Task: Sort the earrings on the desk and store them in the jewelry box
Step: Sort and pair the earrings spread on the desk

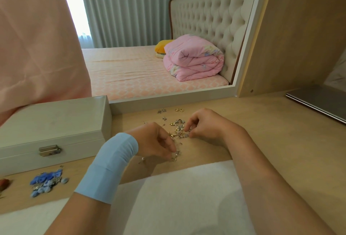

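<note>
A heap of small gold and silver earrings (pixel 179 129) lies in the middle of the wooden desk (pixel 262 135). My left hand (pixel 157 141), with a light blue wrap on its wrist, pinches a small pearl earring (pixel 176 153) at the heap's near edge. My right hand (pixel 204 124) has its fingertips curled into the right side of the heap, pinching at a small earring there. The white jewelry box (pixel 50 122) stands closed and latched at the left. A pearl stud (pixel 143 159) lies near my left wrist.
A few separated pairs, gold hoops (pixel 179 110) and silver studs (pixel 162 111), lie by the mirror frame. Blue flower earrings (pixel 46 181) sit at the near left beside a red piece (pixel 4 183). A closed laptop (pixel 318 99) lies at the far right. White cloth (pixel 177 197) covers my lap.
</note>
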`<state>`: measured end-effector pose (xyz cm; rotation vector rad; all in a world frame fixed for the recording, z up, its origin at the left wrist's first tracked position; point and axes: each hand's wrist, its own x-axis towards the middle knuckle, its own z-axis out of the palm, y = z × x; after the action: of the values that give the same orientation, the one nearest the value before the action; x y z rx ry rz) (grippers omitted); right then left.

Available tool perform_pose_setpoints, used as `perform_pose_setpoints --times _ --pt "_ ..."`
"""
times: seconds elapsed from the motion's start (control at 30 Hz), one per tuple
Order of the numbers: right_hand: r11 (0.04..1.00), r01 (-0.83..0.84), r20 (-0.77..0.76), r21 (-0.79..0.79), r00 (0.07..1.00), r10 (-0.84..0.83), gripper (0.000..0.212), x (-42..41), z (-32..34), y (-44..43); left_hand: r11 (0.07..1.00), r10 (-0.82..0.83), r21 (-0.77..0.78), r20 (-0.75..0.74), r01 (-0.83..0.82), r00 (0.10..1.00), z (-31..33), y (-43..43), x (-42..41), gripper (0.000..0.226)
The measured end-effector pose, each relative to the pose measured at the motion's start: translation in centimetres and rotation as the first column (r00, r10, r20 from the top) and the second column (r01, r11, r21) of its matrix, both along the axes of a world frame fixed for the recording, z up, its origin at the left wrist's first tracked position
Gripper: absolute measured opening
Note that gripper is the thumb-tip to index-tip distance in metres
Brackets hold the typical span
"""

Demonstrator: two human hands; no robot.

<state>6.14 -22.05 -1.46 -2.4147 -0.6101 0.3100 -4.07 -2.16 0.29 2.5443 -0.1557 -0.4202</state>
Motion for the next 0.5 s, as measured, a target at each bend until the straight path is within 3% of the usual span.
perform_pose_setpoints --times 0.1,0.3,0.5 --pt "0.999 -0.047 -0.023 0.005 0.999 0.047 0.019 -0.5 0.4 0.7 0.999 0.007 -0.038 0.036 -0.006 0.999 -0.3 0.3 0.2 0.017" --pt "0.989 -0.118 -0.076 -0.085 0.991 0.111 0.019 -1.3 0.6 2.0 0.972 0.235 -0.082 0.332 -0.221 0.914 -0.5 1.9 0.9 0.015" --pt "0.992 -0.112 -0.088 -0.054 0.990 0.107 0.009 -1.8 0.8 1.9 0.977 0.214 -0.079 0.343 -0.199 0.915 -1.4 1.1 1.1 0.014"
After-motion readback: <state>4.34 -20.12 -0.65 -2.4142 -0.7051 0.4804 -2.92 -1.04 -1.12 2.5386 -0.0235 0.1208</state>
